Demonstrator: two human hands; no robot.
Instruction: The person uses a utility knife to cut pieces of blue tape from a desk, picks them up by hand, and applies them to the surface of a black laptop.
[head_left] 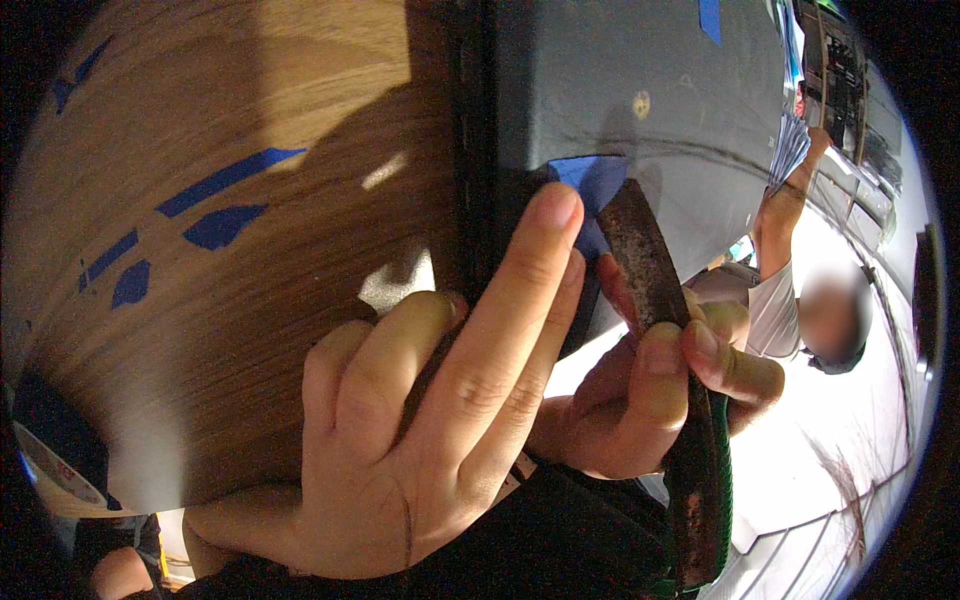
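Observation:
My left hand [440,400] has two fingers stretched out and the others curled. A fingertip rests at a piece of blue tape [590,177] on the edge of a grey panel [690,120]. Its thumb is hidden. Just to the right, my right hand [650,390] pinches a narrow, dark, rusty blade [645,245] between thumb and fingers. The blade's upper end reaches the tape. Its lower part runs down past the hand, with green cord-like wrapping [723,500] alongside.
A wood-grain panel [300,240] with several blue tape strips [230,182] lies left of a dark edge seam [475,150]. At the right, another person [775,300] reaches an arm toward a stack of papers [790,150]. Part of someone else's skin [120,573] shows lower left.

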